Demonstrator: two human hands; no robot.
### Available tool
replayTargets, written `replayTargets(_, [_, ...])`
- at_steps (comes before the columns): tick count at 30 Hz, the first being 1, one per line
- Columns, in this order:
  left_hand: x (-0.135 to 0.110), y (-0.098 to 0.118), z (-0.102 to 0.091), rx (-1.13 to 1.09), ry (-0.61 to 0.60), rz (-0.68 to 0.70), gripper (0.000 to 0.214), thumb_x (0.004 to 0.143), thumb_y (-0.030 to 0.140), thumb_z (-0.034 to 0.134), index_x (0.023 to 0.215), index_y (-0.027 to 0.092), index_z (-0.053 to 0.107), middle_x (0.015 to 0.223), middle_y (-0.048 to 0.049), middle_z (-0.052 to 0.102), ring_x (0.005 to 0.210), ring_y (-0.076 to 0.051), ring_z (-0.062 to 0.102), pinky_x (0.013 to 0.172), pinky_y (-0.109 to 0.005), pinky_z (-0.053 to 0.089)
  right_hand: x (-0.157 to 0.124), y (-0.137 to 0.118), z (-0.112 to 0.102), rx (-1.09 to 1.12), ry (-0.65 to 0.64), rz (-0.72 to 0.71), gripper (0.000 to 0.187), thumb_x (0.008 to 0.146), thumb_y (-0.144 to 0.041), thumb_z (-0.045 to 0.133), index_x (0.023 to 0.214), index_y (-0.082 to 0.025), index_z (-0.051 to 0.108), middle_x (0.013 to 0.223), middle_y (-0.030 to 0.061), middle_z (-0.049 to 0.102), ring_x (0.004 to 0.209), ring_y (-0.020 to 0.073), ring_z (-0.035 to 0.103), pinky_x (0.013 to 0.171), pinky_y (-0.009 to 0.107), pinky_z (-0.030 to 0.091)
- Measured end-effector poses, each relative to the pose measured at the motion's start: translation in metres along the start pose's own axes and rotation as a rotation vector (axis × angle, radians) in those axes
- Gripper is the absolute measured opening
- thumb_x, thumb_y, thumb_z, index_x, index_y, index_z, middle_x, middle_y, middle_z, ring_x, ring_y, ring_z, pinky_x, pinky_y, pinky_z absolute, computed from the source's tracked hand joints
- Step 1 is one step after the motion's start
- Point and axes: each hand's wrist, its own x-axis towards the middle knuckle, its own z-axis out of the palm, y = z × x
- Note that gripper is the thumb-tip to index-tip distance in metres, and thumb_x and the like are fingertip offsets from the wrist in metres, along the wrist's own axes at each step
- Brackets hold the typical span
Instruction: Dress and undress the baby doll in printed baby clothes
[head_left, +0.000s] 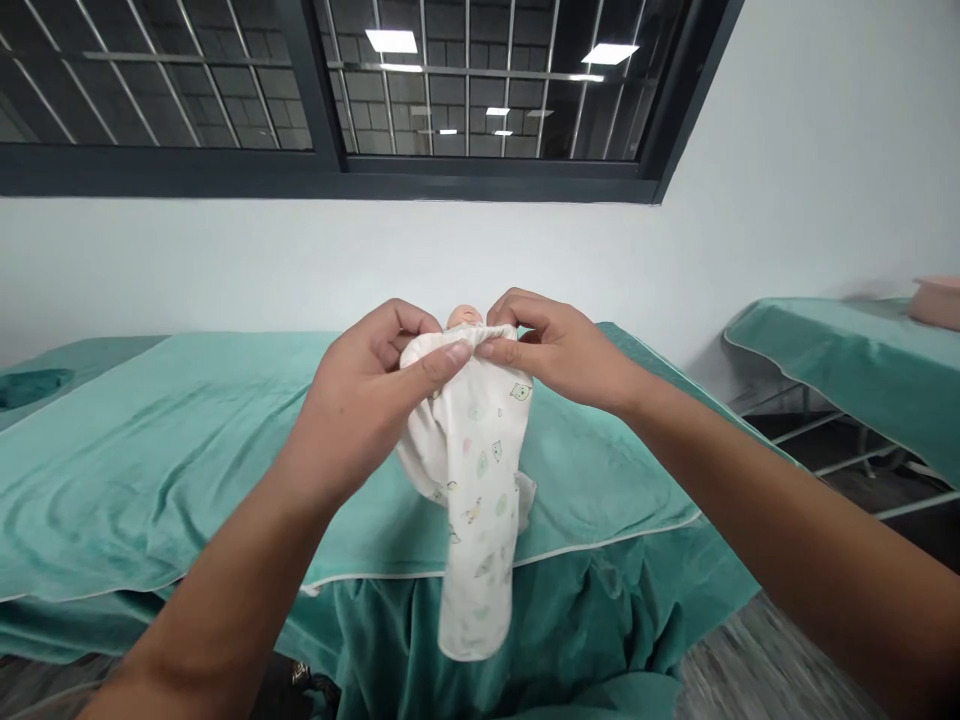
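Note:
A white baby garment [484, 480] printed with small green and yellow animal figures hangs between my hands. Its upper edge is bunched, and one long narrow part drops past the edge of the bed. My left hand [382, 370] pinches that bunched edge from the left, thumb across the front. From the other side, my right hand [544, 345] grips the same edge between thumb and fingers. Just behind the cloth shows part of a baby doll's head [465, 315]; the garment hides what lies below it. Which opening of the garment I hold cannot be made out.
A green sheet [225, 450] with a pale border covers the bed, over darker green cloth [570, 620]. Another green-covered bed [847, 350] stands at right, with a pink object [937, 302] on it. A barred window [480, 100] is set in the white wall.

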Motion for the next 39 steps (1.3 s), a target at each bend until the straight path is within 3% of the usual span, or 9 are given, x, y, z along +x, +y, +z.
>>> replayTargets(6, [0.016, -0.006, -0.019, -0.124, -0.468, -0.391, 0.035, 0.071, 0.037, 0.079, 0.096, 0.015, 0.066, 0.083, -0.0077, 0.069, 0.073, -0.022, 0.067, 0.059, -0.029, 0.053, 0.005, 0.014, 0.011, 0.473, 0.104, 0.176, 0.038, 0.082, -0.046, 0.069, 0.068, -0.019, 0.047, 0.071, -0.0034, 0.048, 0.062, 0.0093, 0.043, 0.058, 0.023, 0.037])
replayTargets(10, [0.022, -0.027, -0.018, -0.269, -0.240, -0.302, 0.030, 0.073, 0.037, 0.078, 0.090, 0.015, 0.066, 0.077, -0.0043, 0.066, 0.068, -0.017, 0.064, 0.059, -0.025, 0.052, -0.001, 0.019, 0.027, 0.690, 0.086, 0.276, 0.037, 0.082, -0.053, 0.067, 0.073, -0.021, 0.051, 0.067, -0.0041, 0.050, 0.058, 0.0097, 0.045, 0.054, 0.022, 0.036])
replayTargets(13, [0.027, -0.039, -0.010, -0.393, -0.048, -0.206, 0.027, 0.074, 0.037, 0.077, 0.081, 0.016, 0.062, 0.073, 0.0001, 0.061, 0.063, -0.011, 0.059, 0.057, -0.019, 0.048, -0.009, 0.022, 0.037, 0.613, -0.205, 0.339, 0.036, 0.078, -0.053, 0.071, 0.078, -0.019, 0.059, 0.068, -0.0017, 0.059, 0.060, 0.0115, 0.053, 0.054, 0.022, 0.040])
replayTargets(16, [0.028, -0.049, -0.001, -0.470, -0.024, -0.233, 0.029, 0.074, 0.039, 0.077, 0.080, 0.015, 0.061, 0.071, 0.0007, 0.060, 0.062, -0.010, 0.057, 0.056, -0.019, 0.047, -0.015, 0.027, 0.044, 0.465, -0.385, 0.462, 0.039, 0.076, -0.055, 0.072, 0.079, -0.017, 0.065, 0.062, 0.0007, 0.063, 0.053, 0.0126, 0.055, 0.049, 0.024, 0.042])
replayTargets(24, [0.011, -0.067, 0.012, -0.337, -0.351, -0.378, 0.030, 0.070, 0.034, 0.081, 0.087, 0.012, 0.069, 0.069, -0.0034, 0.065, 0.062, -0.015, 0.060, 0.059, -0.025, 0.046, -0.009, 0.043, 0.051, 0.669, 0.149, 0.498, 0.049, 0.084, -0.061, 0.061, 0.100, -0.015, 0.067, 0.083, 0.0078, 0.073, 0.080, 0.0212, 0.069, 0.072, 0.031, 0.055])
replayTargets(26, [0.009, -0.070, 0.012, -0.371, -0.311, -0.370, 0.032, 0.071, 0.034, 0.080, 0.093, 0.012, 0.071, 0.078, -0.0063, 0.070, 0.069, -0.018, 0.064, 0.065, -0.028, 0.048, -0.010, 0.045, 0.051, 0.725, 0.214, 0.515, 0.048, 0.085, -0.058, 0.061, 0.106, -0.015, 0.066, 0.090, 0.0089, 0.074, 0.087, 0.0220, 0.069, 0.078, 0.031, 0.056])
replayTargets(30, [0.012, -0.075, 0.012, -0.579, -0.085, -0.293, 0.043, 0.075, 0.033, 0.077, 0.114, 0.017, 0.067, 0.103, -0.0085, 0.073, 0.090, -0.023, 0.069, 0.082, -0.032, 0.051, -0.020, 0.047, 0.049, 0.811, 0.129, 0.528, 0.051, 0.087, -0.058, 0.058, 0.115, -0.016, 0.065, 0.099, 0.0108, 0.073, 0.093, 0.0229, 0.069, 0.080, 0.032, 0.056])
replayTargets(35, [0.012, -0.080, 0.018, -0.617, -0.043, -0.308, 0.046, 0.076, 0.033, 0.075, 0.117, 0.015, 0.065, 0.101, -0.0098, 0.074, 0.090, -0.026, 0.070, 0.082, -0.035, 0.053, -0.035, 0.047, 0.047, 0.730, -0.279, 0.509, 0.049, 0.074, -0.049, 0.077, 0.110, -0.015, 0.070, 0.102, 0.0093, 0.073, 0.093, 0.0220, 0.069, 0.079, 0.030, 0.055])
replayTargets(39, [0.008, -0.087, 0.018, -0.593, -0.077, -0.421, 0.049, 0.075, 0.038, 0.076, 0.116, 0.014, 0.065, 0.096, -0.0113, 0.074, 0.082, -0.025, 0.071, 0.076, -0.035, 0.055, -0.034, 0.050, 0.049, 0.759, -0.173, 0.484, 0.040, 0.082, -0.041, 0.073, 0.114, -0.017, 0.068, 0.102, 0.0079, 0.073, 0.093, 0.0211, 0.069, 0.083, 0.033, 0.055])
